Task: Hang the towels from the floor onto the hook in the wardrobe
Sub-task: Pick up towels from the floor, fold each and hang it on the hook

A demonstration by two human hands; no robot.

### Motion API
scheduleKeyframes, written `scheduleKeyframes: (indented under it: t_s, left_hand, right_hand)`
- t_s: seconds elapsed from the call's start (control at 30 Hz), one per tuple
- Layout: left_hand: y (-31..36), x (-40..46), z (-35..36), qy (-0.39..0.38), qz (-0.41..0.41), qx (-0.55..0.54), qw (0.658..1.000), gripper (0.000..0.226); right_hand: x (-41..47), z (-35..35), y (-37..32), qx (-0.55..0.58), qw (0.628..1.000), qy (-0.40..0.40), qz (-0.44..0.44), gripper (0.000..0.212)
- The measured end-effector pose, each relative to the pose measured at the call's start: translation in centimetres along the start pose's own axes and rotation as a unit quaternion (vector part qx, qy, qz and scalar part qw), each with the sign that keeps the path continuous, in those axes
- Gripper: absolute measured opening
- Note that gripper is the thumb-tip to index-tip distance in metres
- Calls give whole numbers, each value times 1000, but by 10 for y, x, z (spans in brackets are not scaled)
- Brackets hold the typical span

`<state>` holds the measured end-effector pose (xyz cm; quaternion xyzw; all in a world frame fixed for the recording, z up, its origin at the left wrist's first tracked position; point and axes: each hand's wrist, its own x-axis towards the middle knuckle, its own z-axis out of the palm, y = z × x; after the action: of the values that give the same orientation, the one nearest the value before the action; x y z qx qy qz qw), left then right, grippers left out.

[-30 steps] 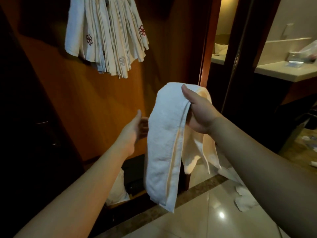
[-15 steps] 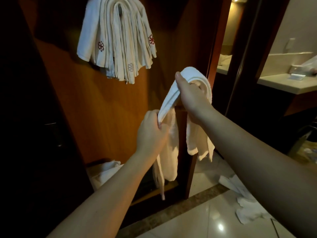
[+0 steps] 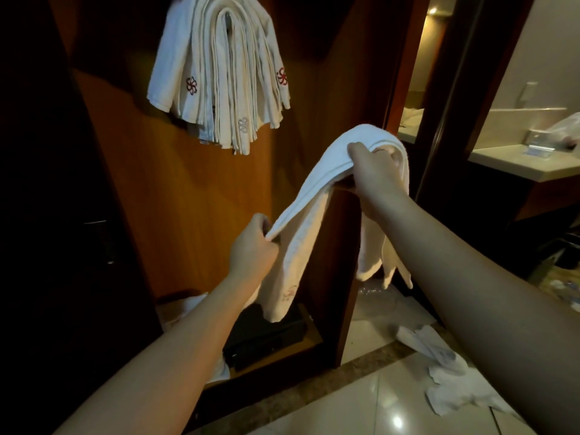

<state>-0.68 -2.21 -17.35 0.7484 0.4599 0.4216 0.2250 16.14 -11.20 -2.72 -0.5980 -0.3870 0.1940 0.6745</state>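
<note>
A white towel (image 3: 317, 189) is stretched between my two hands in front of the open wardrobe. My right hand (image 3: 375, 171) grips its upper fold, and the loose ends hang down behind my right wrist. My left hand (image 3: 252, 249) grips the towel lower down and to the left. Several white towels (image 3: 219, 80) with red flower marks hang in a bunch high on the wardrobe's back wall. The hook itself is hidden under them. More white cloth (image 3: 442, 378) lies on the tiled floor at the right.
The wooden wardrobe side panel (image 3: 339, 277) stands just behind the held towel. A black box (image 3: 266, 337) sits on the wardrobe bottom, white cloth (image 3: 185, 309) beside it. A dark door (image 3: 62, 215) is at the left. A bathroom counter (image 3: 518, 164) is at the right.
My left hand took hold of the towel and pulled it down and left. My right hand stayed raised. The view lifted, so more of the hanging bunch shows.
</note>
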Motion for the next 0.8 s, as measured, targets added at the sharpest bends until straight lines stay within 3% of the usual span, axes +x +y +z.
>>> scheduleKeyframes:
  t_s: [0.13, 0.27, 0.3, 0.37, 0.47, 0.57, 0.67, 0.73, 0.77, 0.8]
  left_hand:
    - [-40, 2, -3, -45, -19, 63, 997, 18]
    - [-74, 4, -14, 19, 7, 193, 981, 11]
    - [-81, 5, -17, 31, 1, 212, 977, 3]
    - [-94, 3, -23, 38, -34, 208, 977, 8]
    - [-95, -1, -35, 23, -89, 115, 989, 19]
    - [-88, 2, -61, 21, -74, 87, 993, 19]
    - [-78, 6, -106, 133, -36, -29, 990, 22]
    - [-81, -2, -123, 254, -27, -227, 940, 24]
    - [-83, -7, -122, 252, -55, -362, 896, 29]
    - [-89, -13, -116, 198, -109, -452, 863, 31]
  right_hand:
    - [9, -4, 9, -20, 999, 35, 26, 21]
    - [20, -8, 23, 37, 991, 95, 86, 20]
    - [22, -8, 26, 55, 989, 100, 99, 19]
    - [24, -7, 32, 94, 982, 112, 119, 16]
    - [24, -3, 34, 213, 957, 120, 156, 18]
    - [28, -2, 31, 298, 933, 114, 168, 30]
    - [37, -3, 24, 348, 917, 112, 157, 41]
    - [40, -1, 20, 381, 905, 100, 158, 41]
    - [41, 2, 19, 395, 900, 89, 162, 39]
    - [40, 5, 20, 408, 894, 75, 168, 37]
